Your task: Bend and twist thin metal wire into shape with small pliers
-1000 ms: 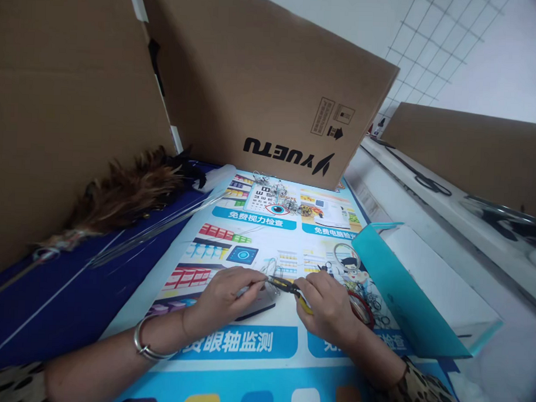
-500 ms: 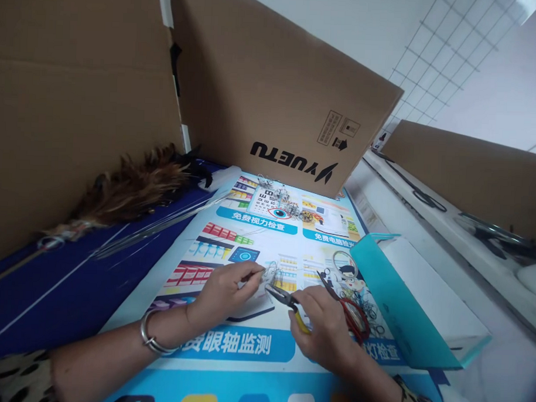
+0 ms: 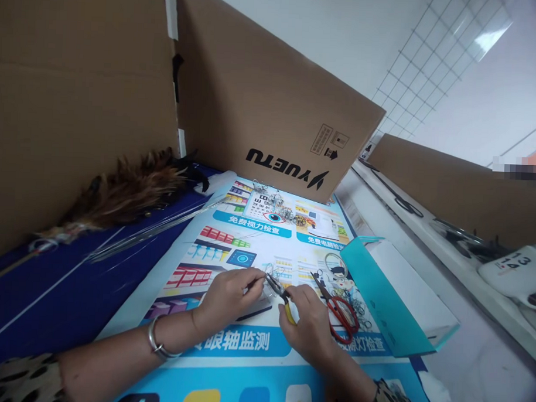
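My left hand (image 3: 230, 294), with a metal bangle on its wrist, pinches a thin wire piece (image 3: 269, 268) between thumb and forefinger above the printed poster sheet (image 3: 288, 366). Wrapped round the yellow handle of a pair of pliers (image 3: 277, 287) is my right hand (image 3: 306, 322). The pliers' jaws meet the wire right at my left fingertips; whether they are clamped on it I cannot tell. Close to the right hand lie red-handled scissors (image 3: 345, 318), blades pointing away. Beside them is a loose heap of small bent wire pieces (image 3: 357, 304).
An open teal box (image 3: 379, 298) with a white inside stands at the right. More wire pieces (image 3: 285, 212) lie towards the back, before a cardboard panel (image 3: 276, 96). On the left, brown feathers (image 3: 132, 184) and long thin rods (image 3: 153, 226) rest on blue cloth.
The pliers' jaws have moved up to the wire at my left fingertips. My right hand has come closer to the left one, and the scissors show more fully. The view has shifted a little.
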Action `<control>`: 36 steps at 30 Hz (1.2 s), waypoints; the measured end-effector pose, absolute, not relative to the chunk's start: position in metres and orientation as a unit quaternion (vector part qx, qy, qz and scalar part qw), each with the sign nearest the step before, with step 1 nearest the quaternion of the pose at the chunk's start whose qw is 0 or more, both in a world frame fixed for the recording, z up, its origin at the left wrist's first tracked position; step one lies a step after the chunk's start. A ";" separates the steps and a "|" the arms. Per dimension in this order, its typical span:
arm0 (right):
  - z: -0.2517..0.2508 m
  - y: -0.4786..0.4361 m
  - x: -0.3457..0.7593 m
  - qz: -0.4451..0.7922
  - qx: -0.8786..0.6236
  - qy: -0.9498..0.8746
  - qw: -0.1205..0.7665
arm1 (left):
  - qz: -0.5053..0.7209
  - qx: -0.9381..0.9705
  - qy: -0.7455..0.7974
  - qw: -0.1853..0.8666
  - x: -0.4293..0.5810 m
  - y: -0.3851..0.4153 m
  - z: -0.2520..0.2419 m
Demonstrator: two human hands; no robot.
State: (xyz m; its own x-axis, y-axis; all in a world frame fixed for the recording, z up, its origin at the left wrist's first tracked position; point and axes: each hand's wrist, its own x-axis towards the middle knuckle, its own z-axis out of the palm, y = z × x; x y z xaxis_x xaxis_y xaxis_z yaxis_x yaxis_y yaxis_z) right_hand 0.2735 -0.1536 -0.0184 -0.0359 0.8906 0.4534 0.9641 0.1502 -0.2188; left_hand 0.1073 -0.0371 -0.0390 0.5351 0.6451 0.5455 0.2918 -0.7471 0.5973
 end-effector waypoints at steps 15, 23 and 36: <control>-0.020 -0.155 0.272 -0.030 -0.664 -0.694 0.276 | 0.411 0.862 0.256 0.150 0.107 -0.035 -0.043; -0.021 -0.156 0.272 -0.064 -0.653 -0.709 0.258 | 0.422 0.867 0.238 0.115 0.107 -0.035 -0.044; -0.030 -0.155 0.280 -0.066 -0.637 -0.720 0.267 | 0.393 0.857 0.255 0.215 0.107 -0.036 -0.038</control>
